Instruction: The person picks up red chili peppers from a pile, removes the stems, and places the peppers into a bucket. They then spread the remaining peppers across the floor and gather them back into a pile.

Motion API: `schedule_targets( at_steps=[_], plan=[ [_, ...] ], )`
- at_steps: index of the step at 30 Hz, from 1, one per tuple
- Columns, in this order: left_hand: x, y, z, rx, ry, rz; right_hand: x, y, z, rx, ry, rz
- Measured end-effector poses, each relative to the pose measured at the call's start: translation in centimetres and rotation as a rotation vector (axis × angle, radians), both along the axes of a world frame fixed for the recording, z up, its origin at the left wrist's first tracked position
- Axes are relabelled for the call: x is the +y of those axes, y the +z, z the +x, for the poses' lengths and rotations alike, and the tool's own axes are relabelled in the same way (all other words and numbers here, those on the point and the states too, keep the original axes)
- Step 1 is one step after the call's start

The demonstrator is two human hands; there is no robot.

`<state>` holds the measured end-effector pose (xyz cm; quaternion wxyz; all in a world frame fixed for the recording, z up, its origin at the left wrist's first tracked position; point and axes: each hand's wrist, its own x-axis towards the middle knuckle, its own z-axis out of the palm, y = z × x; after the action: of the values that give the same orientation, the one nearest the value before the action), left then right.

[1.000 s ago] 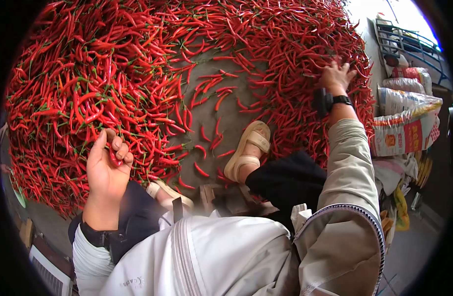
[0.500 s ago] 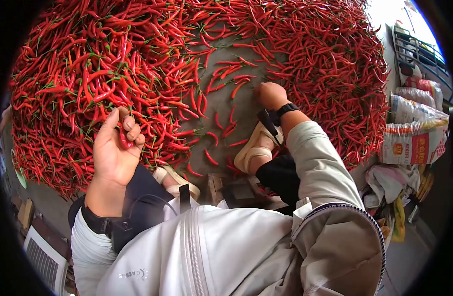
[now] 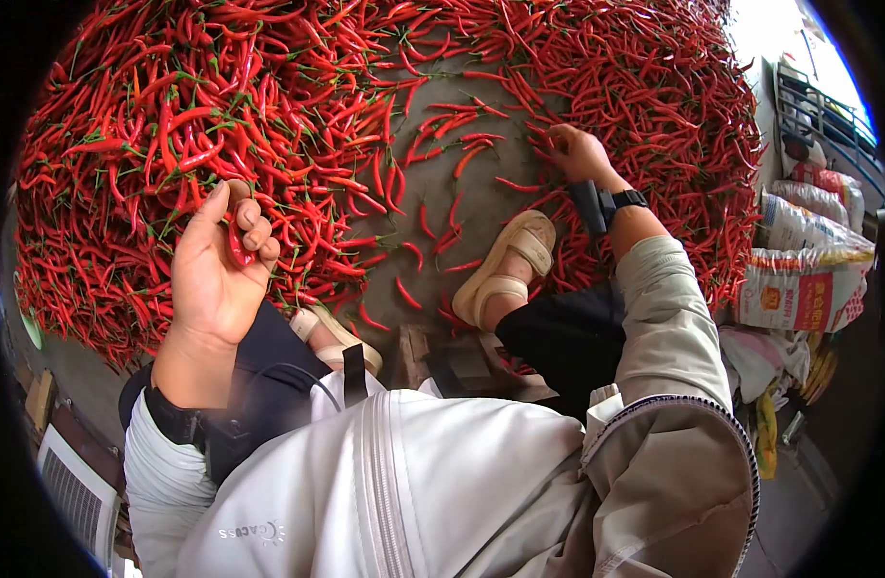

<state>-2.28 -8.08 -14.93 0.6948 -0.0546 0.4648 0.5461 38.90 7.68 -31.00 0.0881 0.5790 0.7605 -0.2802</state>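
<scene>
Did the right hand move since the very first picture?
Yes: the right hand moved left, farther from the printed sack, toward the bare floor.

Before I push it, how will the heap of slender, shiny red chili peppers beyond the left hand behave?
The heap may slide apart, being loosely piled. Its shiny peppers look slippery; their curves may limit rolling.

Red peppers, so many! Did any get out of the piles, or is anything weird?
Yes: some loose peppers lie scattered on the grey floor between the left heap and the right heap. They look odd because the others are piled thickly together. Nothing else stands out.
</scene>
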Motion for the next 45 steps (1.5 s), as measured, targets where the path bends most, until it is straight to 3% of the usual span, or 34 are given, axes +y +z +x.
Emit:
schedule_targets(
  at_steps=[1,3,5,7,9,12,14,22,27,31,33,35,37,39,40,42,45],
  plan=[
    [0.0,0.0,0.0,0.005,0.001,-0.003,-0.6,-0.3,0.2,0.0,0.0,-0.001],
    [0.1,0.0,0.1,0.011,0.001,-0.009,-1.9,-1.3,0.5,0.08,0.261,0.267],
    [0.1,0.0,0.1,0.009,-0.008,0.002,-3.4,0.6,-1.4,-0.06,0.248,0.188],
    [0.1,0.0,0.2,0.008,-0.011,0.004,-4.4,-0.7,-1.5,-0.058,0.479,0.274],
    [0.2,0.0,0.2,0.009,-0.013,0.006,-5.4,-2.6,-1.7,-0.189,0.65,0.005],
    [0.2,0.0,0.1,0.012,-0.016,0.01,-7.0,-3.3,-3.1,-0.327,0.689,-0.152],
    [0.1,-0.1,0.1,0.002,-0.009,0.009,-7.4,-1.6,-4.9,-0.438,0.591,-0.217],
    [0.0,0.0,-0.2,0.002,-0.001,0.012,-8.5,-2.6,-6.8,-0.443,0.636,-0.164],
    [-0.1,-0.1,-0.5,0.001,0.005,0.016,-6.5,-5.4,-3.1,-0.398,0.791,-0.137],
    [-0.1,-0.3,-0.5,-0.004,-0.004,0.028,-2.2,-4.2,-1.8,0.155,0.341,0.146],
    [0.0,-0.4,-0.4,0.006,-0.011,0.028,0.6,0.9,-2.8,0.363,-0.176,-0.132],
    [0.1,-0.4,-0.4,0.007,-0.012,0.025,2.7,2.5,-1.6,0.794,-0.537,-0.452],
    [0.1,-0.4,-0.4,0.007,-0.008,0.03,3.1,2.8,-0.2,0.751,-0.643,-0.505],
    [0.1,-0.4,-0.2,0.008,-0.006,0.025,2.7,-0.5,2.1,0.372,0.187,-0.127],
    [0.1,-0.4,-0.2,0.01,-0.004,0.019,1.4,1.0,0.9,0.059,0.266,-0.255],
    [0.2,-0.4,-0.1,0.013,-0.006,0.014,-1.3,-0.2,0.2,-0.292,0.585,-0.251],
    [0.3,-0.4,0.1,0.021,-0.009,0.006,-4.5,-2.4,1.3,-0.141,0.699,-0.197]
  ],
)
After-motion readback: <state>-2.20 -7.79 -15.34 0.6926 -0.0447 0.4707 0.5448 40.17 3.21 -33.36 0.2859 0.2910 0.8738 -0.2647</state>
